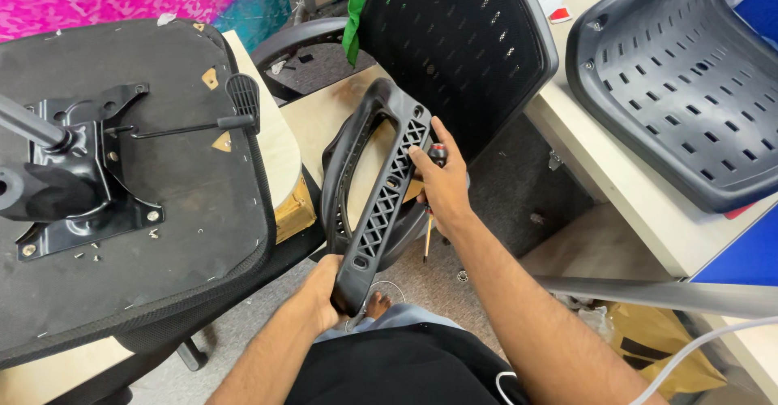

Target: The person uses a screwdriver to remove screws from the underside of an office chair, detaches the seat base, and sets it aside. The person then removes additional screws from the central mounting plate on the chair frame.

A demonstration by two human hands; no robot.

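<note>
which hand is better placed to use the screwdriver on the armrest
Right, most likely. The right hand already grips the screwdriver while resting against the armrest near its upper end. The left hand is clamped round the armrest's lower end, steadying it.

Screwdriver (pixel 435 180) mostly behind right hand (pixel 442 185)

Left of the armrest (pixel 377 186), the upturned seat (pixel 121 194) blocks passage; right of it, open floor (pixel 519 202) remains.
</note>
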